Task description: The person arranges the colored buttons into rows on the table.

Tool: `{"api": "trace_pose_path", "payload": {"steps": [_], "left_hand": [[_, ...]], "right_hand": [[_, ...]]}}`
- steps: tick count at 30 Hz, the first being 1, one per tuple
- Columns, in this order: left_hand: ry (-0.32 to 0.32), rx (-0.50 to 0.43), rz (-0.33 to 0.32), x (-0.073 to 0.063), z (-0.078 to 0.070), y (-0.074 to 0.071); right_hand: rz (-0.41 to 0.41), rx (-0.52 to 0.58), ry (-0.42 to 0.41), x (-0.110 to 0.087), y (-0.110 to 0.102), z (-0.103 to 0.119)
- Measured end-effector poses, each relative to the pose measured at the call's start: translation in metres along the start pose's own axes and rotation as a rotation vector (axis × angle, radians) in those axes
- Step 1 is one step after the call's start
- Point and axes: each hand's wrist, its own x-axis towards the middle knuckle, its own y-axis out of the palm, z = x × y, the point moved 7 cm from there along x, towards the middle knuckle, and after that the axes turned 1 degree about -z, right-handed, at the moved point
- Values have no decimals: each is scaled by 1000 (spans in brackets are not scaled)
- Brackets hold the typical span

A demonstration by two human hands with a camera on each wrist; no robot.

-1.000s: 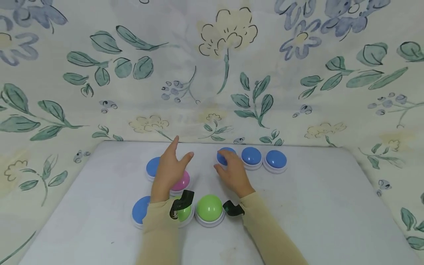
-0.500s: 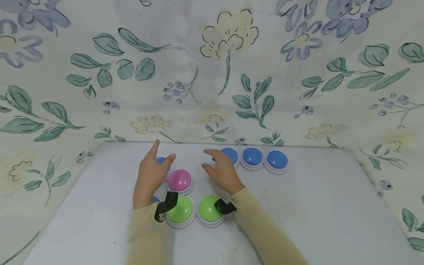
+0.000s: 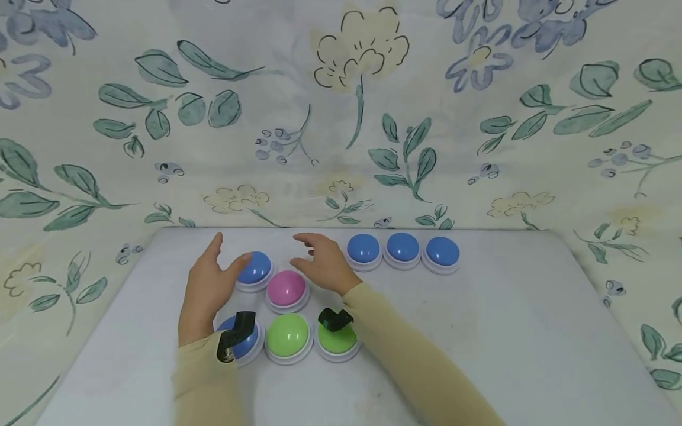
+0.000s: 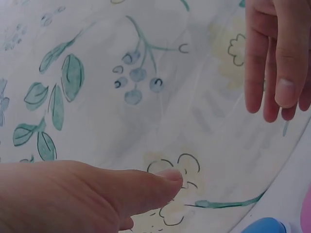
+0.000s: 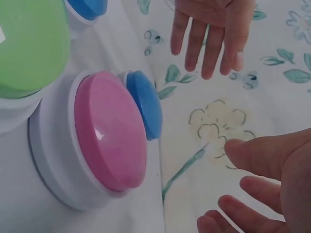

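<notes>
My left hand (image 3: 208, 290) hovers beside the far-left blue button (image 3: 257, 267), thumb tip overlapping its edge in the head view; touching or not, I cannot tell. Nothing is in its spread fingers. My right hand (image 3: 327, 263), also holding nothing, is held between the pink button (image 3: 286, 288) and the back row's left blue button (image 3: 364, 248). Below the hands stand a green button (image 3: 288, 335), a second green button (image 3: 338, 342) partly behind the right wrist's black strap, and a blue button (image 3: 248, 337) partly covered by the left wrist's strap. All have round white bases.
Two more blue buttons, a middle one (image 3: 402, 247) and a right one (image 3: 443, 251), continue the row at the back right of the white table (image 3: 511, 337). Floral cloth (image 3: 298, 89) hangs behind the table and along its sides.
Both hands have moved left. The left hand has uncovered the pink and left green buttons; the right hand has come away from the back-row blue button. The buttons stay in place.
</notes>
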Motion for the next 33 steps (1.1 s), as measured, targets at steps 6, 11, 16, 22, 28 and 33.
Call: {"api": "trace_pose_path", "payload": {"steps": [6,11,16,22,28,33], "left_hand": [[-34,-7,52,3,14,1],[-45,-9,97,6,22,4],[-57,19,119,8,30,5],[-51,20,170,10,40,9],[-61,13,211,12,49,15],[-23,24,234,14,50,19]], "right_hand": [[56,-28,-26,13,13,9],[91,-40,-5,22,23,10],[124,-74,18,27,34,11],[174,-145,10,33,48,14],[213,-172,51,37,58,10],[252,-186,77,39,65,6]]}}
